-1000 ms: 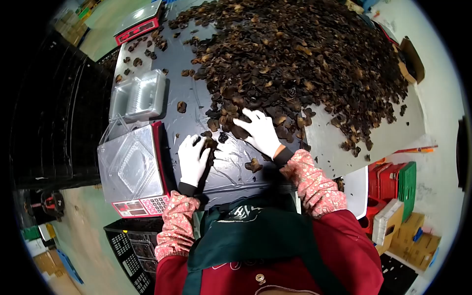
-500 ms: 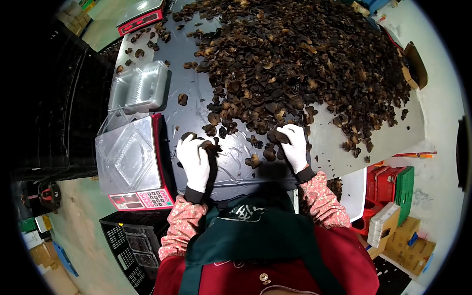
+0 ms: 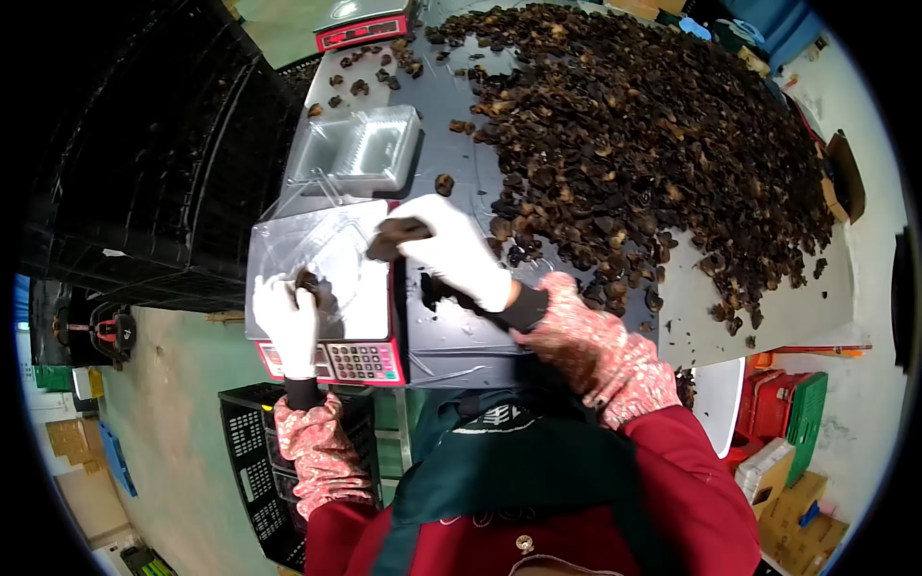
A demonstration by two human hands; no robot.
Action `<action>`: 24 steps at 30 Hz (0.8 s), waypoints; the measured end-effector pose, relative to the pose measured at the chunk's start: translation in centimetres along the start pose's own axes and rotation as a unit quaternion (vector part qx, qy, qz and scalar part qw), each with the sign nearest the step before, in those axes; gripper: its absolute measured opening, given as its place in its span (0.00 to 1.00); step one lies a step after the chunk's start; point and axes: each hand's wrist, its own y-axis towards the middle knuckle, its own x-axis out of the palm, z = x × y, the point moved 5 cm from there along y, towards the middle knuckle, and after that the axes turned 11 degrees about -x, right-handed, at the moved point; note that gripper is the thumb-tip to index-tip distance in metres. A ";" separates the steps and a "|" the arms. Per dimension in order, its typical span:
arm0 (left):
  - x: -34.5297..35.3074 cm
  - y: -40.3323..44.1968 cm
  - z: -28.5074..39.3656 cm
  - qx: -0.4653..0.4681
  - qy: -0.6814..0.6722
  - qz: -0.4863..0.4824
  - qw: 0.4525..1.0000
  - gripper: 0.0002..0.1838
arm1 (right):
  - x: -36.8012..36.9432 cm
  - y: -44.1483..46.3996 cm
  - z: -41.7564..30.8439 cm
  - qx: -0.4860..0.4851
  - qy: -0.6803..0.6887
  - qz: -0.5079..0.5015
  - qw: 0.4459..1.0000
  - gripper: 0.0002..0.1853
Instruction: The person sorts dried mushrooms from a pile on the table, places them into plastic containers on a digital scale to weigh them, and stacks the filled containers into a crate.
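Both my hands wear white gloves and are over the red-edged digital scale (image 3: pixel 370 363). On its plate lies a clear plastic box (image 3: pixel 331 235). My left hand (image 3: pixel 288 315) is at the box's near left side, its fingers closed on a dark brown wood ear mushroom (image 3: pixel 307 280). My right hand (image 3: pixel 449 248), somewhat blurred, reaches in from the right, pinching a larger wood ear mushroom (image 3: pixel 398 237) above the plate's right edge. A large heap of wood ear mushrooms (image 3: pixel 634 154) covers the table's right and far parts.
Nested clear plastic boxes (image 3: pixel 357 149) stand beyond the scale. A second red scale (image 3: pixel 363 29) is at the far edge. Black crates (image 3: pixel 144 173) are stacked at the left. Loose mushrooms lie near the heap, and a white bin (image 3: pixel 715 408) stands below the table's right side.
Both hands have moved left from the table surface to the scale, carrying wood ear mushrooms. The view has shifted, so the table things appear further right.
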 end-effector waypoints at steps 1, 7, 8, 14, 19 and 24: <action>0.1 -0.1 -0.5 0.007 -0.022 -0.006 1.000 0.08 | 3.4 1.2 0.2 0.009 0.096 0.001 0.995 0.16; 1.7 -2.2 -3.0 -0.128 -0.187 -0.102 0.969 0.16 | 15.9 2.3 5.8 -0.092 -0.448 -0.266 0.848 0.21; 1.7 -2.9 -3.5 -0.124 -0.163 -0.092 0.975 0.19 | 16.3 1.3 5.6 -0.101 -0.480 -0.277 0.826 0.26; -2.9 -3.2 0.4 -0.059 -0.121 0.083 0.987 0.21 | 6.3 0.1 -0.2 -0.216 -0.303 -0.093 0.924 0.20; -1.2 -7.9 10.9 0.068 -0.354 -0.095 0.928 0.15 | -8.7 -8.0 8.2 0.043 -0.523 -0.053 0.850 0.14; 8.0 -10.8 15.7 -0.031 -0.192 -0.176 0.965 0.29 | -10.5 -14.3 8.0 0.012 -0.565 -0.143 0.813 0.12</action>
